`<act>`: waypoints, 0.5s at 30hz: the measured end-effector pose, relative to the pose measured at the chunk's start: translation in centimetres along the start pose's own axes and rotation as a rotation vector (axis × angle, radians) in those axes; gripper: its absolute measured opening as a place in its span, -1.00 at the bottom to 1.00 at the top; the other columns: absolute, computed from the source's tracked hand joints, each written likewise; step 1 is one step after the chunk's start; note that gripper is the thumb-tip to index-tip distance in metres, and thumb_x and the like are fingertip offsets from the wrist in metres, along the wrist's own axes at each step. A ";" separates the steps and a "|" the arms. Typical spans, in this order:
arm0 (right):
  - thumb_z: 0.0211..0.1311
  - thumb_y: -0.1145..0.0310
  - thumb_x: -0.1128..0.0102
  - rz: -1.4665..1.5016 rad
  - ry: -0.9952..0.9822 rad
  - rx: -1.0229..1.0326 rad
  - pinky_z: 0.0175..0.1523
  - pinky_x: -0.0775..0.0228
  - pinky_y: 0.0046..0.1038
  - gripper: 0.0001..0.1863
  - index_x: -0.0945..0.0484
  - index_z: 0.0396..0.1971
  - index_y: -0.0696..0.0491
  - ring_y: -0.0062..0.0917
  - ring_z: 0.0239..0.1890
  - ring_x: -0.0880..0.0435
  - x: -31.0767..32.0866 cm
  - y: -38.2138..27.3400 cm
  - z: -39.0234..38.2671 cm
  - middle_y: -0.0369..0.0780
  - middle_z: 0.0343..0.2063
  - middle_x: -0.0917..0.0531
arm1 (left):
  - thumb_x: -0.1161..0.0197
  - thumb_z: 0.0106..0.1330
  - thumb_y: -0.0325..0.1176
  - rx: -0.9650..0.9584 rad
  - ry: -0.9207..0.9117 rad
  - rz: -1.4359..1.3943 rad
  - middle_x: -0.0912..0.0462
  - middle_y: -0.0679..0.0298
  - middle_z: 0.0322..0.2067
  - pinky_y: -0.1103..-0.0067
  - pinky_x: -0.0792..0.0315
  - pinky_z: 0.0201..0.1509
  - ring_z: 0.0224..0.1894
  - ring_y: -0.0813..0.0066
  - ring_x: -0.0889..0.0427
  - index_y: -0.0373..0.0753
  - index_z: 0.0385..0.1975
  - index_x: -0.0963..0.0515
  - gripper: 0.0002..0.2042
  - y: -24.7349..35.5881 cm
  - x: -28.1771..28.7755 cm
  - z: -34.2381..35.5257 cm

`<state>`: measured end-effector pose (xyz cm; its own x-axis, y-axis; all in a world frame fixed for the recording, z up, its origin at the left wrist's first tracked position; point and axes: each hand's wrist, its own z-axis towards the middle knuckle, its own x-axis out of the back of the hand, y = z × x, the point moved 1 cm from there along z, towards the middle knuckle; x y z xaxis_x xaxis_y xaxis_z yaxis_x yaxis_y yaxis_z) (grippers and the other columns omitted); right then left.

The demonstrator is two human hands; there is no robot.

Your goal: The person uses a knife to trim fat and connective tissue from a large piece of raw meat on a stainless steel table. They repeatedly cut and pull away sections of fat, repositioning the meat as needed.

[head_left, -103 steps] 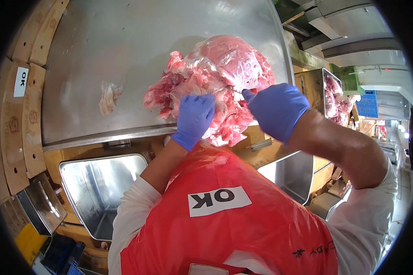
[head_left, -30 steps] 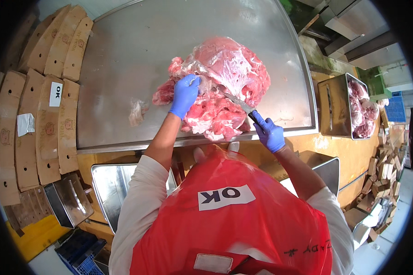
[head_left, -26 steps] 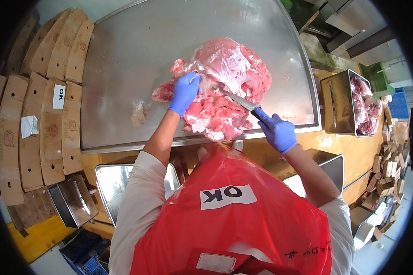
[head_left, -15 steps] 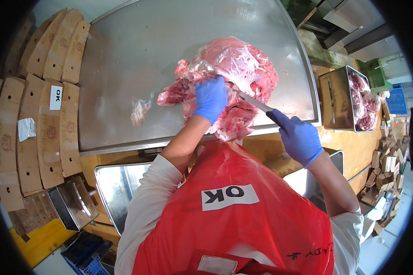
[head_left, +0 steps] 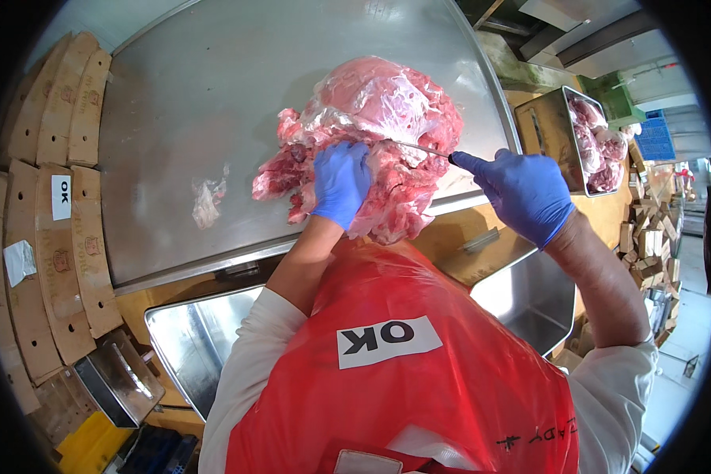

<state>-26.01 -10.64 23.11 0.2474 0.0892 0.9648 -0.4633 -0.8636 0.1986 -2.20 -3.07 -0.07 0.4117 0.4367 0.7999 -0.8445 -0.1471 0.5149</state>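
At the lower middle of the frame, the red plastic apron (head_left: 403, 371) with a white label covers the person's chest. Above it, the left hand (head_left: 341, 183), in a blue glove, lies palm-down on the large pink slab of raw meat with white membrane (head_left: 375, 142); its fingers (head_left: 347, 154) are curled onto the meat, pinning it. The meat rests on the steel counter (head_left: 213, 103) at upper centre, its near edge overhanging the counter's front lip.

At the right, the right hand (head_left: 525, 193), also blue-gloved, has its fingers clenched around the handle of a narrow-bladed knife (head_left: 419, 148); the blade points left into the top of the meat.

Judged step: trimming or separating a seam in the slab. The next cut calls for a firm hold-down, with the blade path kept well apart from the left fingers.

Left of the slab lies a small pale scrap of trimmed fat (head_left: 207, 201). At upper right stands a steel tray of meat pieces (head_left: 588, 142).
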 end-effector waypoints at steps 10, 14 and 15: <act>0.55 0.28 -0.12 -0.143 -0.214 0.082 -0.34 -0.60 -0.18 -0.54 -0.58 0.39 -0.23 -0.25 -0.42 -0.77 3.1 0.2 3.3 -0.14 -0.38 -0.73 | -0.30 0.26 -0.38 -0.045 -0.013 -0.167 -0.69 0.13 -0.29 0.12 -0.49 0.02 -0.14 0.01 -0.67 -0.10 -0.27 -0.70 -0.90 -1.9 0.1 -0.1; 0.52 0.37 -0.08 -0.180 -0.282 0.122 -0.30 -0.64 -0.17 -0.57 -0.62 0.32 -0.13 -0.22 -0.35 -0.81 3.7 -1.1 4.5 -0.12 -0.36 -0.77 | -0.27 0.28 -0.41 -0.109 0.011 -0.214 -0.67 0.14 -0.32 0.14 -0.48 -0.07 -0.18 -0.01 -0.65 -0.12 -0.28 -0.69 -0.91 -2.0 0.7 -0.2; 0.51 0.40 -0.07 -0.189 -0.302 0.137 -0.29 -0.64 -0.16 -0.58 -0.63 0.29 -0.11 -0.22 -0.33 -0.82 3.8 -1.5 5.0 -0.12 -0.35 -0.78 | -0.27 0.27 -0.42 -0.127 0.030 -0.225 -0.67 0.13 -0.32 0.14 -0.47 -0.10 -0.19 -0.02 -0.65 -0.13 -0.28 -0.69 -0.90 -2.0 0.7 -0.1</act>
<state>-20.08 -11.51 25.59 0.5663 0.1206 0.8153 -0.2725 -0.9062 0.3233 -0.28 -2.35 -0.60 0.5855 0.4719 0.6592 -0.7697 0.0683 0.6347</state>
